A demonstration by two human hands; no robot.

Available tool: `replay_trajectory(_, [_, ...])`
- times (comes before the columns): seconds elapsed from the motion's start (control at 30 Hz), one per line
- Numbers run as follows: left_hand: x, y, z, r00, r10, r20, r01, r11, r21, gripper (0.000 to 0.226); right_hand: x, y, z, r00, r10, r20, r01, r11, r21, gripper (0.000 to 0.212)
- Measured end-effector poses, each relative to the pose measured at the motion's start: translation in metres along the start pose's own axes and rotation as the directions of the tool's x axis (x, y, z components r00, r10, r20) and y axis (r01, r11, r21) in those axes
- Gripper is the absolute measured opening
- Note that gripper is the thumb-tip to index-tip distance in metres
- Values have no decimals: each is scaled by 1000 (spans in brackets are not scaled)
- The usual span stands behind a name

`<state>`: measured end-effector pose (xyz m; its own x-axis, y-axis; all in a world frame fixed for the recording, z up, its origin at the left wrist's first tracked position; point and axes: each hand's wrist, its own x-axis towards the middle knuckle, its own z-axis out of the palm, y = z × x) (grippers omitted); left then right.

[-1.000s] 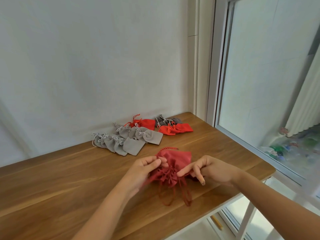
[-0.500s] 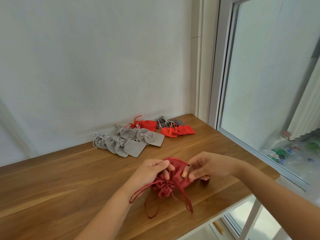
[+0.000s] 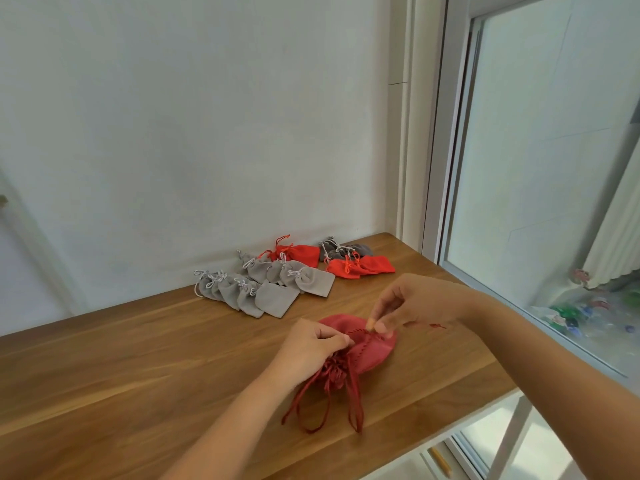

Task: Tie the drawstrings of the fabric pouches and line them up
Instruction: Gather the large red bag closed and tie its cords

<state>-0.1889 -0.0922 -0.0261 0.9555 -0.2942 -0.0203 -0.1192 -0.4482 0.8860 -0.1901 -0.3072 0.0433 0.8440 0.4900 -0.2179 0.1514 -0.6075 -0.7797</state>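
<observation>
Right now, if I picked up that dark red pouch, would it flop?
Probably floppy: the dark red pouch lies flat and creased on the table, its neck bunched in the left hand. Likely light: the right hand pinches it with fingertips alone. Its loose cords would probably dangle.

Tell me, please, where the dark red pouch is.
Head view, centre-right: the dark red pouch lies on the table between the left hand and right hand, nearer than the grey pouches.
</observation>
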Motion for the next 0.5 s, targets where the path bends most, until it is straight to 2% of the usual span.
replay_trajectory(0.1, [-1,0,2,997,50,66,-56,994,94,12,1,-5,1,994,-47,-101,58,992,108,15])
replay_trajectory(0.17, [0,1,2,992,54,114,-66,992,106,15,4,-8,4,989,-52,-136,68,991,116,13])
replay_trajectory(0.27, [-1,6,-1,985,66,162,-77,995,61,13,15,-9,11,984,-49,-172,39,997,-63,7])
replay_trajectory(0.33, [-4,12,-2,978,68,198,-74,997,23,8,24,-9,18,993,-69,-99,52,985,-165,10])
replay_trajectory(0.43, [-3,10,-1,987,61,150,-63,998,5,37,31,-7,25,987,-126,-103,125,992,-14,11])
replay_trajectory(0.5, [-1,6,-1,993,37,111,-33,999,-38,45,33,-3,28,984,-145,-105,156,983,101,11])
